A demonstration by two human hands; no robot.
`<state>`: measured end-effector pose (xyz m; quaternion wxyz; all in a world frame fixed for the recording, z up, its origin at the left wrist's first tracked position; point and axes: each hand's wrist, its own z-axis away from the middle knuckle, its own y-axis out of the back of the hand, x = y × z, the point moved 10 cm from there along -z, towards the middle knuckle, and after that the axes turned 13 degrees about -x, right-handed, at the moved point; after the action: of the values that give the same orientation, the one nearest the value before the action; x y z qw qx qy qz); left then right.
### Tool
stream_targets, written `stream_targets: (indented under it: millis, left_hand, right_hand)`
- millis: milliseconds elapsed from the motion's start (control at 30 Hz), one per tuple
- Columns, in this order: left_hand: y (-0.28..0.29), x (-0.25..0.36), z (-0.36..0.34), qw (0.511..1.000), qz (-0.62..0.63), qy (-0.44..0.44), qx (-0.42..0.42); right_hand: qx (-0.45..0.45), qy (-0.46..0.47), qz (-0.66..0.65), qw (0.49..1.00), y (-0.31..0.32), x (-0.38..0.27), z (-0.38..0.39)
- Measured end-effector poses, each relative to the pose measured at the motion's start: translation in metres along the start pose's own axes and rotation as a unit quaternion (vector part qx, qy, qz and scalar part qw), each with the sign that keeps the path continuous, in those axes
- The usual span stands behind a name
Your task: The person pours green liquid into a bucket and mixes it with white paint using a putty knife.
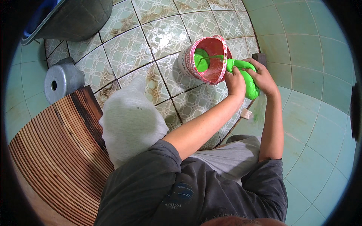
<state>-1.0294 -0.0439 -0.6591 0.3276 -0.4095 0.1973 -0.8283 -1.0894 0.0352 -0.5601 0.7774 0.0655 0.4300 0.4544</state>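
Both my hands are closed around a soft, bulging bright green bag (249,86) at the bucket's right rim. My left hand (236,82) grips its near left side, with the thumb on top. My right hand (265,78) holds it from the right, fingers curled over its upper part. A thin stream of green liquid runs leftward from the bag into a white bucket with a red inside (215,71). A pool of green liquid (201,60) lies in the bucket, which looks tilted. The bag's mouth is hard to make out among my fingers.
A grey plastic stool (71,80) stands at the left, below a large dark tub (81,23). Stacked wooden strips (56,150) fill the lower left. A small pale block (246,113) and a dark block (259,58) sit along the tiled wall's foot at right.
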Motion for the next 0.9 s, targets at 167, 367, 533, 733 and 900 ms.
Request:
stream_targets:
  millis: [167, 367, 533, 733, 900]
  left_hand:
    - [-0.001, -0.005, -0.004, 1.000, -0.005, 0.008, -0.019]
    - [-0.001, -0.004, -0.010, 1.000, -0.007, 0.002, -0.015]
    - [0.001, -0.007, -0.009, 1.000, 0.021, 0.007, -0.003]
    - [0.003, -0.008, -0.011, 0.999, 0.043, 0.008, 0.024]
    - [0.001, -0.008, -0.012, 0.997, 0.057, 0.058, 0.009]
  right_hand:
    - [-0.011, -0.004, 0.008, 1.000, -0.002, 0.000, -0.002]
    - [-0.012, 0.005, 0.018, 1.000, -0.001, -0.003, -0.008]
    - [-0.021, 0.007, 0.014, 1.000, -0.003, -0.006, -0.010]
    - [-0.018, 0.006, 0.008, 1.000, -0.005, -0.005, -0.012]
    - [-0.031, 0.014, -0.019, 0.999, -0.008, -0.004, -0.012]
